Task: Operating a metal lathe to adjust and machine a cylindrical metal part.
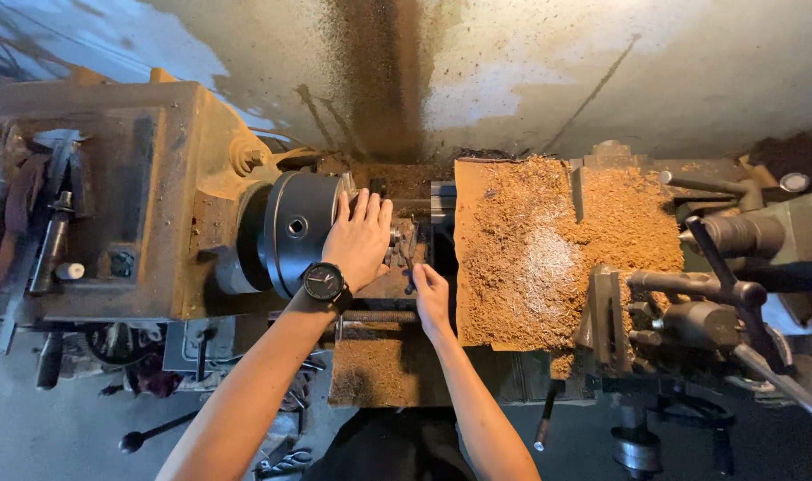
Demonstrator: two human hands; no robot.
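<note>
Fingers spread, my left hand point(359, 239), with a black wristwatch point(323, 282) on the wrist, lay flat against the front face of the chuck point(297, 227), pressing on it rather than gripping anything. My right hand point(431, 298) reached in just beside it, toward a small dark workpiece point(408, 254) at the chuck's nose; I could not tell whether its fingers had closed on the piece, since the hand hid the contact. The chuck sat on the lathe's spindle, against the headstock point(112, 196). I judged it heavy, rigid and probably slick with oil, a thick dark steel drum best taken by its rim with the palm, well clear of the key hole. Outward, the headstock was a boxy casting, rusty and grimy. To the right, the carriage point(557, 249) lay buried under coarse tan-brown chips and dust, and beyond it stood dark metal handles point(718, 285).
</note>
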